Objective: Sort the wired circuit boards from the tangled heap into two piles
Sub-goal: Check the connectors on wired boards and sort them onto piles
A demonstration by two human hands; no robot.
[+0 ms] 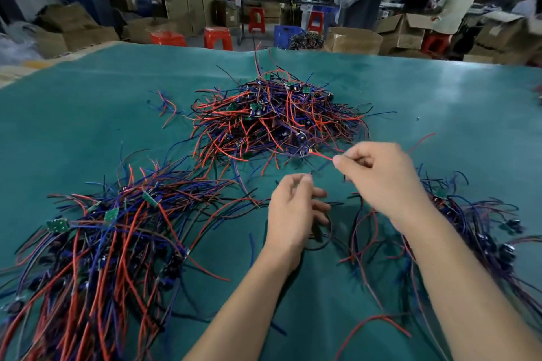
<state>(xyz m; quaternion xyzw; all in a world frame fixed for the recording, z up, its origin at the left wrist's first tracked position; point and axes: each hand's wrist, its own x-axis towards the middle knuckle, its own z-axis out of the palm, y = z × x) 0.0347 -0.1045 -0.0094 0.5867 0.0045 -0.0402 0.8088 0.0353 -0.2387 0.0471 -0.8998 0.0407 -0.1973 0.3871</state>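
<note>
A tangled heap point(275, 117) of small green circuit boards with red, blue and black wires lies at the middle of the green table point(88, 114). One sorted pile point(96, 246) spreads at the front left, a second pile point(475, 231) at the front right. My right hand point(381, 176) pinches a red wire point(321, 155) that leads to a small board at the heap's near edge. My left hand point(293, 214) is just below it, fingers curled round a thin dark wire whose loop point(318, 239) hangs under the palm.
A few loose wired boards lie left of the heap point(165, 107). Beyond the table's far edge stand cardboard boxes point(352, 39), red stools point(218, 38), a blue crate point(286, 35) and people working at benches.
</note>
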